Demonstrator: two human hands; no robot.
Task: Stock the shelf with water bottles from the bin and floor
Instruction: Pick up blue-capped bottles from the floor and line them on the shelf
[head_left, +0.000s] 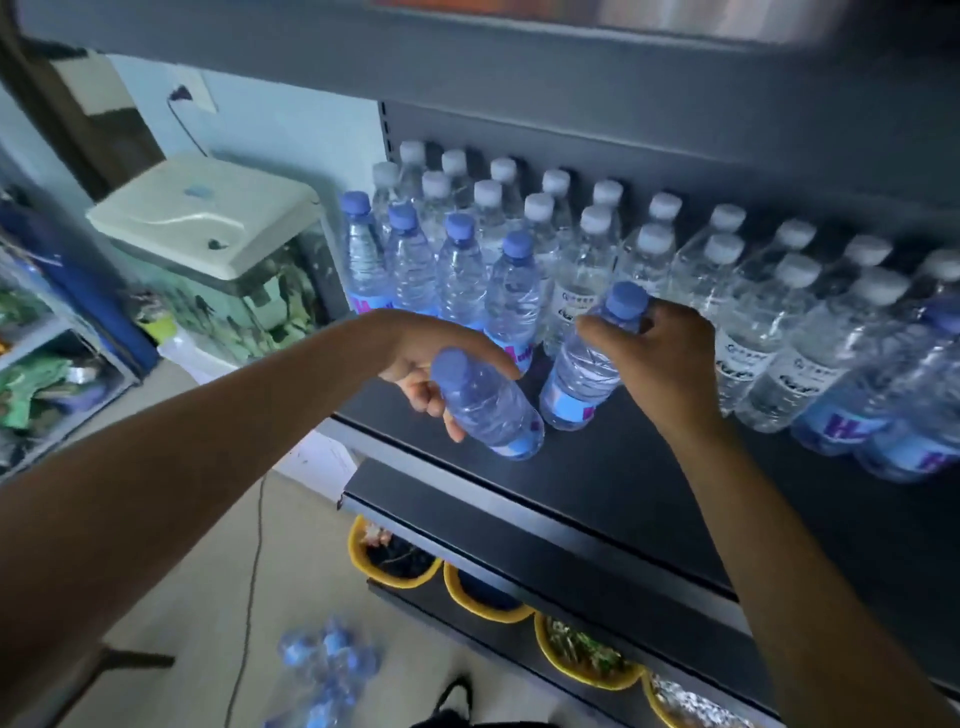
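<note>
- Blue-capped bottle, left (488, 410): tilted with the cap leaning near-left and the base low over the near part of the shelf deck (623, 467). I cannot tell whether the base touches the deck.
- Blue-capped bottle, right (582, 374): just beside the first, on its right. It leans less, and its base is at or just above the deck.
- Left hand (426, 358): fingers (421, 397) curled round the upper body of the left bottle from the left side, a closed grip. The thumb is hidden.
- Right hand (665, 364): the thumb and fingers pinch the right bottle's shoulder just under the cap, fingers narrow, palm over the top.
- Step in hand, my judgement: seating both bottles to carry on the blue-capped row (457, 270), which runs from far left toward the hands.
- To do it well, I would bring each base flat onto the deck before letting go, then slide the bottles far-left until they touch the last bottle in the row.
- Risk: the white-capped bottles (649, 249) stand close on the far right, so a knuckle could tip one.
- Remaining stock: a cluster of blue-capped bottles on the floor (327, 670), near-left and blurred. No bin is in view.
- Below the shelf: yellow bowls (395, 577). Left of the shelf: a fish tank (218, 260).
</note>
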